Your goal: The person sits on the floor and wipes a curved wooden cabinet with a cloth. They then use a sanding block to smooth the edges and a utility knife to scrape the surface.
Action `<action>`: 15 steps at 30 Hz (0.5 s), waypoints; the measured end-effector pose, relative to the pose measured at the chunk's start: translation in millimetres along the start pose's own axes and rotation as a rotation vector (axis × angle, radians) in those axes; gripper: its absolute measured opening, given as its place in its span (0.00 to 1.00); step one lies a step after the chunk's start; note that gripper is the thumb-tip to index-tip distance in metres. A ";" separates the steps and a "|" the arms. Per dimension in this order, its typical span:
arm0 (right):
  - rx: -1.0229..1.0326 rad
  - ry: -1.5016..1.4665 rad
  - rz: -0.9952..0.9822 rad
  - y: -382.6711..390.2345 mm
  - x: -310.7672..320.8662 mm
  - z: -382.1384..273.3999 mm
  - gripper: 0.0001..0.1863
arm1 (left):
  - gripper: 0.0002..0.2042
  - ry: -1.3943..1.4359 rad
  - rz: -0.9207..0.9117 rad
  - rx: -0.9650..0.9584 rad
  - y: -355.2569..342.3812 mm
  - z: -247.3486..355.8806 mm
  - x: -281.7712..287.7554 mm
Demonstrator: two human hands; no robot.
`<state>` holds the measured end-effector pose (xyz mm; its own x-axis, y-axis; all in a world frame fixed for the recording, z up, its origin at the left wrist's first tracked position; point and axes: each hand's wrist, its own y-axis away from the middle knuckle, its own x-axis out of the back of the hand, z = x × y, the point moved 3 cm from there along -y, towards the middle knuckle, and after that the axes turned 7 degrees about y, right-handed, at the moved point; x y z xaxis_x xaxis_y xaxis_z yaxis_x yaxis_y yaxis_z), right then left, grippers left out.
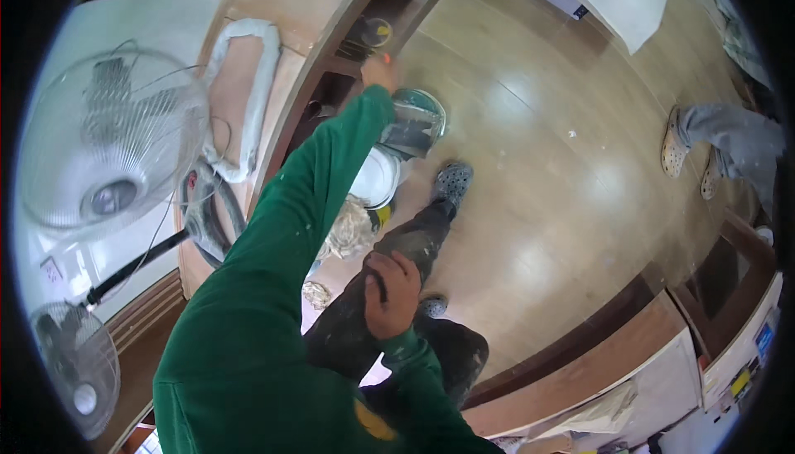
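My left arm, in a green sleeve, reaches far forward, and my left hand (379,74) is at the front edge of a wooden cabinet frame (331,48). Its fingers are closed, with a small orange bit showing at them; what they hold is too small to name. Just behind it is a clear round item with a yellow centre (378,33). Below that hand stands a green-rimmed bucket (439,110) with a dark grey flat piece (407,133) across it. My right hand (395,295) rests on my dark trouser leg, fingers apart and slightly bent, holding nothing.
Beside my left arm are a white round lid or tub (377,177) and a pale fibrous bundle (349,230). A fan (112,139) is at the left, near a white padded frame (263,81). Another person's legs (729,135) are at the right on the wooden floor (546,181).
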<state>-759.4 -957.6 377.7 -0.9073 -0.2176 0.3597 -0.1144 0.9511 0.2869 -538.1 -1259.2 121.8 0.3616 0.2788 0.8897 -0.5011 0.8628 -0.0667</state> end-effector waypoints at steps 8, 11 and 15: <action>-0.176 0.038 -0.057 -93.4 12.3 -8.7 0.15 | 0.09 -0.308 -0.257 0.274 -123.1 -119.6 -163.5; -0.190 0.019 -0.102 -107.0 13.4 -8.0 0.15 | 0.11 -0.537 -0.540 -0.060 -139.7 -171.8 -182.5; -0.164 -0.038 -0.144 -111.2 18.3 -7.2 0.15 | 0.14 -0.743 -0.567 -0.232 -156.2 -230.7 -180.8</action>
<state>-760.4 -1068.9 358.8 -0.9011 -0.3377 0.2719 -0.1796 0.8616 0.4747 -343.8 -1347.1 -132.8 -0.1280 -0.4751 0.8706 -0.2079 0.8711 0.4449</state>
